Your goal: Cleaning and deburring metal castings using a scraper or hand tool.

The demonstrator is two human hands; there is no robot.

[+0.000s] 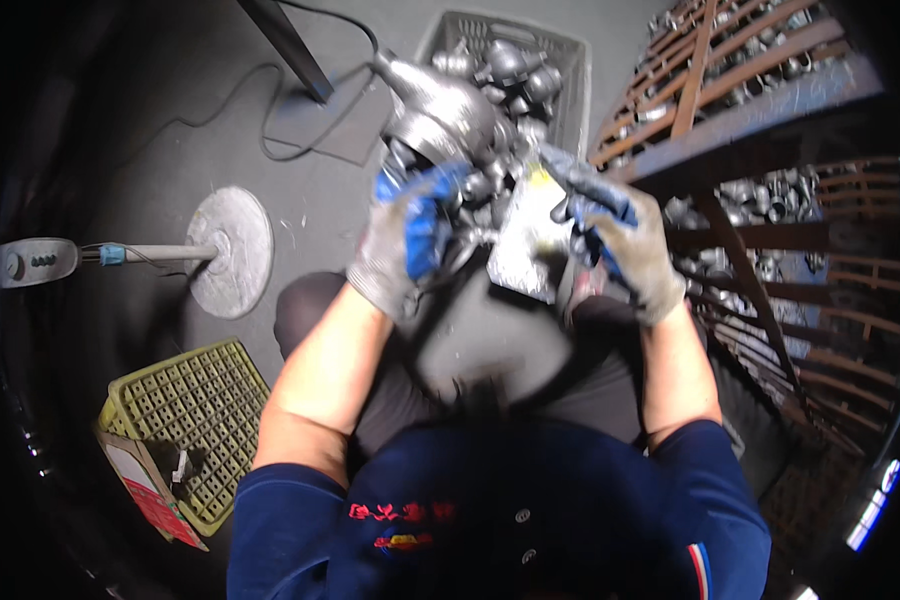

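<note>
A large silver metal part (438, 112), round-bellied with a narrow neck at its upper left and a wide rim below, is held up by my left hand (406, 235). That hand wears a grey glove with blue-coated fingers, closed at the part's lower rim. My right hand (625, 235), gloved the same way, is bent with its fingers drawn together. Whether something small sits in its fingers is hidden. Just left of it stands a shiny silver block (530, 240) with a yellow patch near its top. The right fingertips are close to its upper edge; contact is unclear.
Beyond my hands is a grey crate (582, 75) heaped with metal fittings (510, 65). Rusty slatted racks (740, 75) full of metal parts line the right side. At left are a round-based stand (245, 250), a cable (265, 130) and a yellow-green plastic crate (195, 420).
</note>
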